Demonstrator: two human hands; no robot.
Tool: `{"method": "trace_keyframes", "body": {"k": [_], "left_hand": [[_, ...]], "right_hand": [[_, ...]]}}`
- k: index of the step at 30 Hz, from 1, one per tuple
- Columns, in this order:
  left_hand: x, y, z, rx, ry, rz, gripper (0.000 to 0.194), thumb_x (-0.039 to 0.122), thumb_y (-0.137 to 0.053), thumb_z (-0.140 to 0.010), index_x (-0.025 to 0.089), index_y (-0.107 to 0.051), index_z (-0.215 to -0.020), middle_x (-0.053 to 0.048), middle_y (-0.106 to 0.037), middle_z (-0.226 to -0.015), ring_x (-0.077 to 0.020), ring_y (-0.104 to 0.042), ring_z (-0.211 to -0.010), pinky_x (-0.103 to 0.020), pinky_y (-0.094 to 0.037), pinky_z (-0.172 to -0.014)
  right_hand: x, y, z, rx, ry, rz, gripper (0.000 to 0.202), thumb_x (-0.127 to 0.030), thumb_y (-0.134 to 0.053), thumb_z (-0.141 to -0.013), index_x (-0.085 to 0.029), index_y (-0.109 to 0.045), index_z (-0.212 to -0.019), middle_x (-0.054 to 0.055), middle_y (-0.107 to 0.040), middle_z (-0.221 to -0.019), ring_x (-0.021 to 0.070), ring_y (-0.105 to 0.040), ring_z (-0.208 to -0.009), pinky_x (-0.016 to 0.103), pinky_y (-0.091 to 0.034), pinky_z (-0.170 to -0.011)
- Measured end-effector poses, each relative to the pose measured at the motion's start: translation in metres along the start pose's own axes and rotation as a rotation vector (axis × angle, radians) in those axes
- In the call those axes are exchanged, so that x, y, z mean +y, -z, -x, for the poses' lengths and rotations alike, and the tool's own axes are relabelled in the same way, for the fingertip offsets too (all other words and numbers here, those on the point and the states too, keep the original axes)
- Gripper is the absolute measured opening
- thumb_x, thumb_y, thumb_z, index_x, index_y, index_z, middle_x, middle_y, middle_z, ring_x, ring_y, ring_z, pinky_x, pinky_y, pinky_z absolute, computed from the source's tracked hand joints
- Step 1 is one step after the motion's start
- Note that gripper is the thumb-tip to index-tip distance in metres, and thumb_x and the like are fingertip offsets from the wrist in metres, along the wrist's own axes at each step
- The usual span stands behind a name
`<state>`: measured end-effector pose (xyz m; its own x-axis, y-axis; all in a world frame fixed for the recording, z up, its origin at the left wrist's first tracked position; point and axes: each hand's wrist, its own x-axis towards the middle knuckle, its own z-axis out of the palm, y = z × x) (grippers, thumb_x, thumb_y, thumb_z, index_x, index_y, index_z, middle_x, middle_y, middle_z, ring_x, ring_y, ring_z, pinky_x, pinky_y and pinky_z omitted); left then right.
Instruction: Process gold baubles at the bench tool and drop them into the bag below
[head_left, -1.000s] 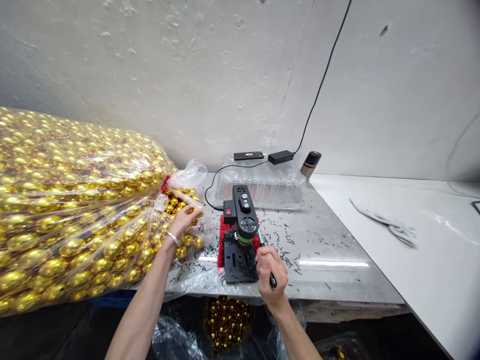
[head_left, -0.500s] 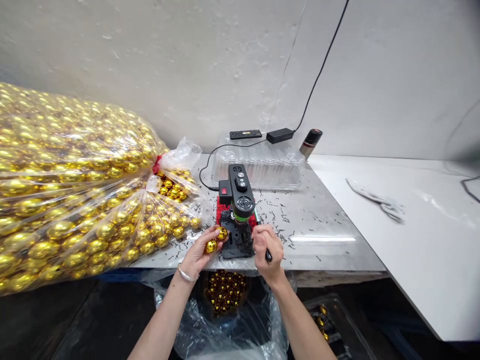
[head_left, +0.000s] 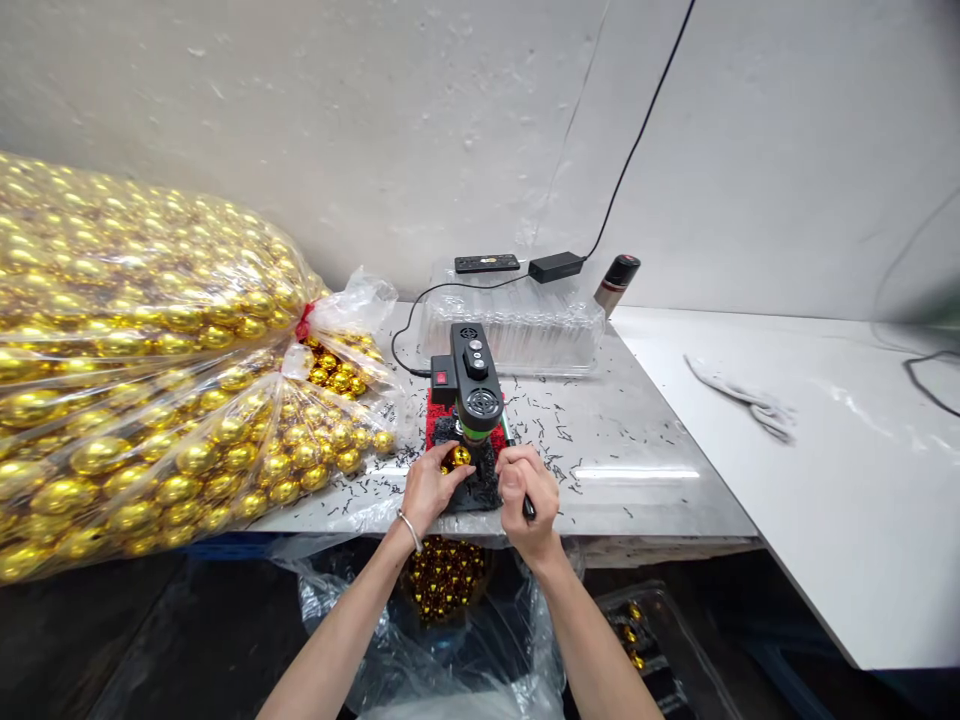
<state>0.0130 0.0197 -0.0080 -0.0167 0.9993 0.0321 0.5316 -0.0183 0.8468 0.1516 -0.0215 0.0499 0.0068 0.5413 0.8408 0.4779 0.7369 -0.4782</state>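
Note:
My left hand (head_left: 431, 487) pinches a shiny gold ball (head_left: 460, 457) just below the head of a small black machine (head_left: 478, 385); part of another gold ball shows beside it, between the fingers. My right hand (head_left: 531, 497) is wrapped round the black grip of a lever (head_left: 529, 507) on the machine's right side. A black base plate (head_left: 474, 492) lies under the machine head, over a red mat (head_left: 437, 415), with dark shavings scattered about.
Large clear bags of gold balls (head_left: 172, 400) fill the left. Behind the machine stand clear plastic trays (head_left: 517, 335) and a spray can (head_left: 616, 284). A white glove (head_left: 739, 398) lies right. Below the table edge, a plastic-lined container (head_left: 450, 640) holds gold balls.
My left hand has moved right and inward, bringing a gold ball under the machine head. My right hand keeps its hold on the lever. The whole view has shifted slightly.

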Motion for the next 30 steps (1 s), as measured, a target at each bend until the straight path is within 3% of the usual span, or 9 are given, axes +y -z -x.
{"method": "trace_keyframes", "body": {"k": [5, 11, 18, 24, 30], "left_hand": [[0.002, 0.003, 0.0, -0.029, -0.117, -0.152, 0.037, 0.027, -0.073, -0.072, 0.019, -0.069, -0.108, -0.007, -0.072, -0.103, -0.0225, -0.067, -0.092, -0.032, -0.052, -0.083], [0.003, 0.001, -0.002, -0.064, -0.096, -0.088, 0.032, 0.027, -0.073, -0.072, 0.021, -0.07, -0.104, -0.008, -0.072, -0.105, -0.0261, -0.066, -0.097, -0.036, -0.048, -0.09], [0.003, 0.0, 0.0, -0.083, -0.054, 0.176, 0.03, 0.028, -0.079, -0.062, 0.024, -0.073, -0.091, -0.008, -0.07, -0.106, -0.0308, -0.06, -0.106, -0.037, -0.041, -0.099], [0.001, 0.001, -0.001, -0.104, -0.094, 0.077, 0.031, 0.032, -0.076, -0.067, 0.022, -0.073, -0.096, -0.009, -0.069, -0.105, -0.03, -0.061, -0.101, -0.037, -0.043, -0.095], [0.002, 0.0, -0.001, -0.1, -0.072, 0.039, 0.028, 0.03, -0.076, -0.067, 0.022, -0.073, -0.094, -0.009, -0.069, -0.103, -0.0291, -0.062, -0.097, -0.036, -0.046, -0.089]], "right_hand": [[0.001, -0.001, 0.001, 0.007, 0.004, -0.01, 0.024, -0.004, -0.039, -0.086, -0.02, -0.042, -0.069, -0.001, -0.045, -0.061, 0.0132, -0.05, -0.069, 0.026, -0.042, -0.06], [0.002, -0.002, 0.003, 0.02, -0.015, -0.011, 0.024, -0.008, -0.039, -0.087, -0.02, -0.045, -0.067, 0.001, -0.049, -0.064, 0.0135, -0.051, -0.068, 0.027, -0.042, -0.058], [0.002, -0.002, 0.005, 0.022, -0.019, -0.018, 0.024, -0.008, -0.039, -0.088, -0.021, -0.044, -0.068, 0.0, -0.049, -0.062, 0.0139, -0.052, -0.068, 0.027, -0.043, -0.058], [0.006, -0.002, 0.011, 0.011, -0.016, -0.022, 0.024, -0.01, -0.038, -0.089, -0.02, -0.045, -0.069, 0.001, -0.05, -0.065, 0.014, -0.053, -0.068, 0.028, -0.044, -0.058], [0.024, -0.011, 0.029, 0.035, 0.051, 0.011, 0.029, -0.022, -0.032, -0.095, -0.021, -0.045, -0.068, 0.002, -0.051, -0.069, 0.0128, -0.05, -0.063, 0.031, -0.045, -0.06]]}}
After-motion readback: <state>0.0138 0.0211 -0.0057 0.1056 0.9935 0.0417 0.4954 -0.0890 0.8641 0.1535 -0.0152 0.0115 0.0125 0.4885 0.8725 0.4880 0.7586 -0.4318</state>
